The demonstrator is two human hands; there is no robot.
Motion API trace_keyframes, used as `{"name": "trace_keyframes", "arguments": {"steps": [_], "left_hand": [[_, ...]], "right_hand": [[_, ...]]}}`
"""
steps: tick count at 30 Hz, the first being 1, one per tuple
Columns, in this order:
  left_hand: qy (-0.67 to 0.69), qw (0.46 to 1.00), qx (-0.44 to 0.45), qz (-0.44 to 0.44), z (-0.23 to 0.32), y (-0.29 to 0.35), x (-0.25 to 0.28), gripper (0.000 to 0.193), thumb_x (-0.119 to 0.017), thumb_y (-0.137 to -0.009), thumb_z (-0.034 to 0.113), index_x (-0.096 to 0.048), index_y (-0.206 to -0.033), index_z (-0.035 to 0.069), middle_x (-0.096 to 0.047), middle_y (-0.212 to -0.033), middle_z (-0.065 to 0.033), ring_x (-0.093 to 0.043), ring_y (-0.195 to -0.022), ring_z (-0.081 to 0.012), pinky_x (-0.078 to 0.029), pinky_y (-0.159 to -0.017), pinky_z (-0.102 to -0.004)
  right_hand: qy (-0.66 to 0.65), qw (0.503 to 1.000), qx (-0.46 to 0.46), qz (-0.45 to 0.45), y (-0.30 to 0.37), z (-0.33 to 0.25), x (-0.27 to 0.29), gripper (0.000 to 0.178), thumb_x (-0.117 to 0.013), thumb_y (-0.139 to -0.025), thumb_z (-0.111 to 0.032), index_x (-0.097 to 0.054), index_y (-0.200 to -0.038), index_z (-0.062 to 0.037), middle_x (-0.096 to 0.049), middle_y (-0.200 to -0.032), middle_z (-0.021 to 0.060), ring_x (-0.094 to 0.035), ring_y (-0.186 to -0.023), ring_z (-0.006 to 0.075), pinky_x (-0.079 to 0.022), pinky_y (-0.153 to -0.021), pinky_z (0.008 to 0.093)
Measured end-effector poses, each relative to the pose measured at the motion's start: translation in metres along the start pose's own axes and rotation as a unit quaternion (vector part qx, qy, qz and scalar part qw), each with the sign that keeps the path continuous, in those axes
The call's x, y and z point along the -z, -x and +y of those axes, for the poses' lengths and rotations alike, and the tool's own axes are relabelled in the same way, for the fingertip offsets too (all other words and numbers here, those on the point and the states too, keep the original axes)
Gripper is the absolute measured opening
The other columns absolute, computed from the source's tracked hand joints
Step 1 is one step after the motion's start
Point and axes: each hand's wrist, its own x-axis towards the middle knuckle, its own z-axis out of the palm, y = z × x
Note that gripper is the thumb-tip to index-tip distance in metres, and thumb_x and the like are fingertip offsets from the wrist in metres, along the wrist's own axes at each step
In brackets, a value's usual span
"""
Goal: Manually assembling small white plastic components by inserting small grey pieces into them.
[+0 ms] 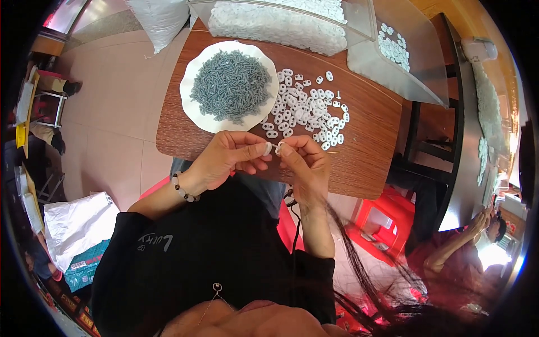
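Note:
My left hand point(233, 157), with a beaded bracelet point(184, 191) at its wrist, pinches a small white plastic piece point(268, 149) between thumb and fingertips. Close beside it, my right hand point(307, 163) pinches another white plastic piece point(279, 149). A thin white bit seems to span the two, too small to make out. Beyond my hands lies a loose pile of white oval two-hole pieces point(303, 106). A white scalloped plate point(192, 108) to its left bears a heap of small grey-blue ridged plugs point(231, 84).
A clear bin point(362, 19) full of white parts stands at the table's far edge. Right of it, a translucent bin point(387, 78) holds fewer. A red stool point(384, 224) is below right. Another person's arm point(457, 247) shows at the black table. White sacks lie left.

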Motion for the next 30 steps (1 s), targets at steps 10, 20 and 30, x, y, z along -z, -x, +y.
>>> {"name": "trace_keyframes", "arguments": {"steps": [10,20,30], "left_hand": [[0.046,0.999,0.004,0.020,-0.0038,-0.0002,0.0032,0.018,-0.065,-0.089,0.019,-0.065,-0.102,0.006,-0.066,-0.089,-0.0014,-0.062,-0.074,-0.0074,-0.049,-0.060,-0.0186],[0.049,0.999,0.003,0.023,-0.0078,-0.0009,0.0025,0.017,-0.064,-0.090,0.017,-0.064,-0.103,0.007,-0.066,-0.090,-0.0010,-0.061,-0.074,-0.0060,-0.048,-0.059,-0.0175],[0.043,0.999,-0.006,0.032,-0.0095,-0.0004,0.0014,0.018,-0.067,-0.088,0.019,-0.067,-0.101,0.007,-0.067,-0.089,-0.0009,-0.061,-0.074,-0.0050,-0.048,-0.060,-0.0165]], "right_hand": [[0.120,0.990,0.058,0.039,0.0067,0.0026,0.0011,0.007,-0.068,-0.085,-0.003,-0.064,-0.091,-0.0003,-0.061,-0.078,-0.0009,-0.054,-0.071,0.0042,-0.043,-0.065,0.0177],[0.130,0.989,0.055,0.045,0.0068,0.0052,0.0019,0.008,-0.069,-0.084,-0.004,-0.065,-0.090,-0.0017,-0.061,-0.078,-0.0026,-0.053,-0.070,0.0019,-0.042,-0.063,0.0159],[0.166,0.982,0.083,0.036,0.0059,0.0055,0.0040,0.007,-0.068,-0.084,-0.004,-0.065,-0.090,-0.0011,-0.062,-0.078,-0.0022,-0.054,-0.071,0.0020,-0.042,-0.063,0.0161]]}}
